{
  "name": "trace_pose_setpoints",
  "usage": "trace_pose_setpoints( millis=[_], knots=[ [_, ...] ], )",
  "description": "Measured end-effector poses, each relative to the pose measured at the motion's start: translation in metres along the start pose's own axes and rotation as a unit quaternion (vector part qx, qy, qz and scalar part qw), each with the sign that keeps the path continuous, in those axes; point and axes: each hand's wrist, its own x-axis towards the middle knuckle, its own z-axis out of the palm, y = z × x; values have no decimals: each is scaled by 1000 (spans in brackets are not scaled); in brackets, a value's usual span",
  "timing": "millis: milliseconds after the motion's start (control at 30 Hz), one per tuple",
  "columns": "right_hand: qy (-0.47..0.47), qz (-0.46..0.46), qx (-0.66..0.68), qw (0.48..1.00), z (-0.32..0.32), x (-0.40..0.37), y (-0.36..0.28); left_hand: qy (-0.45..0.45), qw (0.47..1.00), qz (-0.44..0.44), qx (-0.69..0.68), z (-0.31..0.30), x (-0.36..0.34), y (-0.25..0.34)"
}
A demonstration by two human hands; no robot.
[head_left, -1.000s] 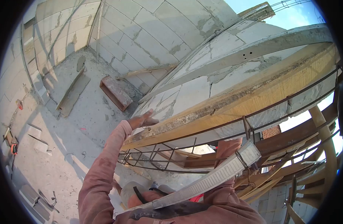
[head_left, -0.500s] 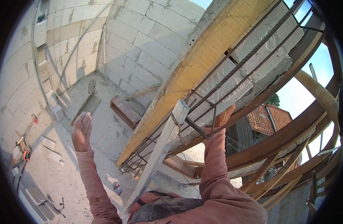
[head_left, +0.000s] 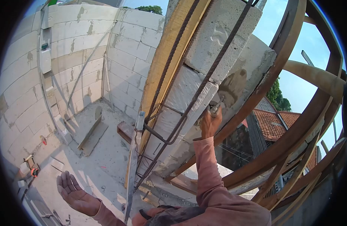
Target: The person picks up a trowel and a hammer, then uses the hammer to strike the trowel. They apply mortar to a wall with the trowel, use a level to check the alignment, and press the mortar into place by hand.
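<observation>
My right hand (head_left: 211, 122) is closed around a trowel (head_left: 218, 104), reaching up to the inner side of the block column. Its metal neck shows above my fist; the blade is hard to tell from the dark, wet-looking mortar patch (head_left: 237, 80) on the grey surface there. Light blocks (head_left: 194, 88) stand just left of that hand, with ribbed steel bars (head_left: 218, 62) running in front of them. Out to the lower left, my left hand (head_left: 77, 194) is open, palm up, fingers apart, holding nothing over the dusty floor.
A yellow board (head_left: 162, 56) runs up beside the bars, and a pale upright batten (head_left: 134, 162) stands before me. Curved brown frames (head_left: 271, 154) arch along the right. On the floor lie a rusty metal channel (head_left: 125, 132), planks (head_left: 92, 137) and an orange-black tool (head_left: 34, 171).
My view has shifted, with the column now more upright. My right hand, earlier partly hidden behind the bars, now shows gripping the trowel. My left hand has lowered and turned palm up.
</observation>
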Motion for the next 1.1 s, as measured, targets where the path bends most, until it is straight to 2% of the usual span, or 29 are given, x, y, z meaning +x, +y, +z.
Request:
trace_pose_setpoints(
  millis=[67,133,233,267,333,367,433,500,600,700,733,833,933,1033,1100],
  knots=[
    [1,-7,-15,1000,-1,0,3,-12,996,60,-63,-12,-9,8],
    [4,-26,-17,1000,1,1,5,-132,951,183,-214,-16,-14,24],
    [17,-49,-43,998,3,-1,7,-171,973,154,-6,29,-106,81],
    [20,-42,-33,998,4,-1,5,-162,951,175,199,17,-128,82],
    [21,-43,-25,999,5,-2,-2,-335,930,55,141,3,-148,64],
    [21,-44,-21,999,5,-2,-6,-486,860,-86,-130,10,-149,48],
    [20,-66,-23,997,2,-2,-7,-562,798,-156,-147,43,-162,16],
    [21,-72,-17,997,2,-2,-8,-538,813,-218,49,80,-189,7],
    [9,-85,-34,996,-1,-2,-7,-490,829,-257,85,109,-214,-28],
    [33,-107,-47,993,-1,-1,-9,-506,831,-205,106,121,-235,-67],
    [34,-108,-49,992,-1,-1,-9,-526,810,-225,129,125,-238,-75],
    [19,-98,-55,993,-4,-1,-12,-502,821,-226,153,130,-258,-149],
    [-12,-73,-52,996,-8,-1,-14,-442,813,-376,50,152,-265,-177],
    [-13,-70,-48,996,-9,0,-15,-399,773,-481,107,190,-255,-182],
    [-14,-62,-43,997,-9,-1,-17,-372,746,-552,24,203,-253,-201]
  ],
)
